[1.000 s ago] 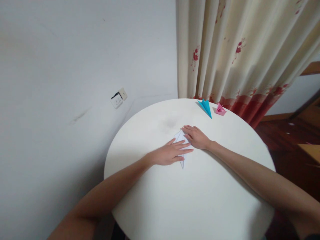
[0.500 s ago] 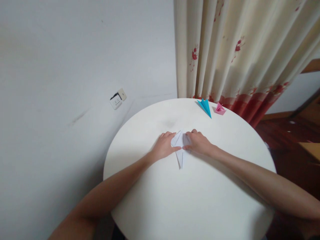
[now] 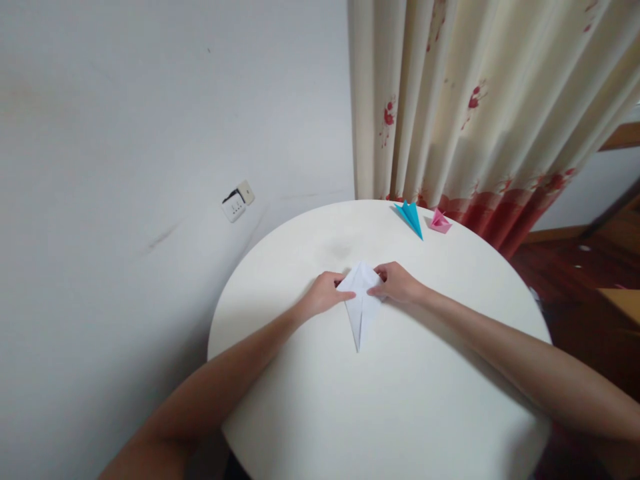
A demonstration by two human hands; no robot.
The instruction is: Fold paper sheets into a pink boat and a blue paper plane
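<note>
A sheet of white paper (image 3: 361, 308), folded into a kite shape, is held between my hands over the table. Its long narrow point is toward me and its short blunt point is away. My left hand (image 3: 325, 291) pinches the left corner, thumb on top and fingers bent behind the edge. On the other side, my right hand (image 3: 395, 283) grips the right corner the same way, its thumb lying on the paper. A crease runs down the middle of the lower part. The fingertips beneath the paper are hidden.
The round white table (image 3: 300, 387) stands against a wall with a socket (image 3: 234, 207). Near its far edge lie a blue folded paper plane (image 3: 411, 219) and a pink folded paper piece (image 3: 440, 221). A cream and red curtain (image 3: 450, 133) hangs behind them.
The white paper's side parts, folded narrow before, are now spread out into a wider kite. Both hands have moved slightly apart, and the lower tip reaches a little nearer to me.
</note>
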